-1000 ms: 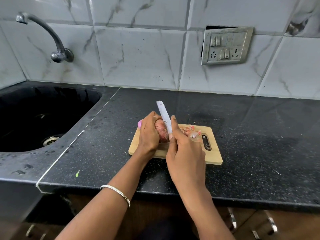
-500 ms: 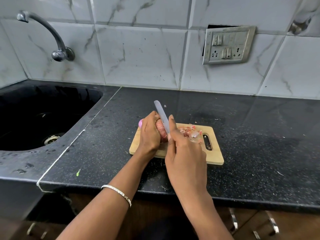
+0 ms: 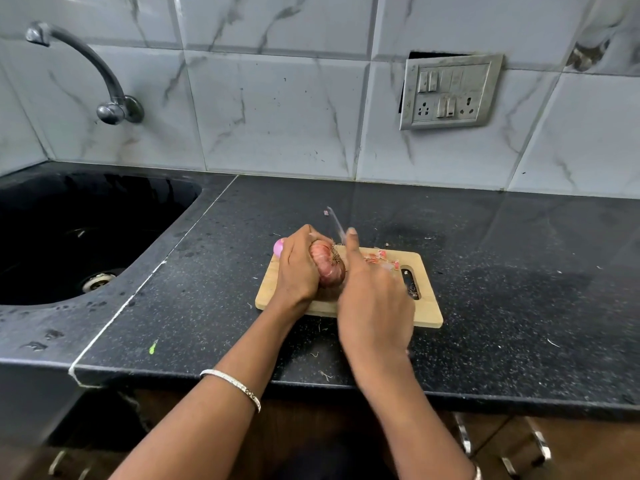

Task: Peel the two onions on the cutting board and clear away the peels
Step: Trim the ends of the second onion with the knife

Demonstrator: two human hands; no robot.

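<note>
Right hand (image 3: 374, 299) has slid off to the right and more of the onion (image 3: 327, 265) is showing. It lies on its side on the left half of the board (image 3: 426, 306), long axis running back and right, hairy root tuft aimed at the knife (image 3: 335, 223). The skin is papery, ribbed and reddish. Left hand (image 3: 298, 268) curls round it. The right fingers wrap the hidden handle, forefinger straight along the thin, blurred blade. A second onion (image 3: 278, 247), smooth and pink, peeps out behind the left knuckles, so that's two onions, one knife and one pale wooden board with a slot handle. Flaky pink peels (image 3: 377, 258) litter the board's far edge, all on a speckled black counter (image 3: 519, 271).
</note>
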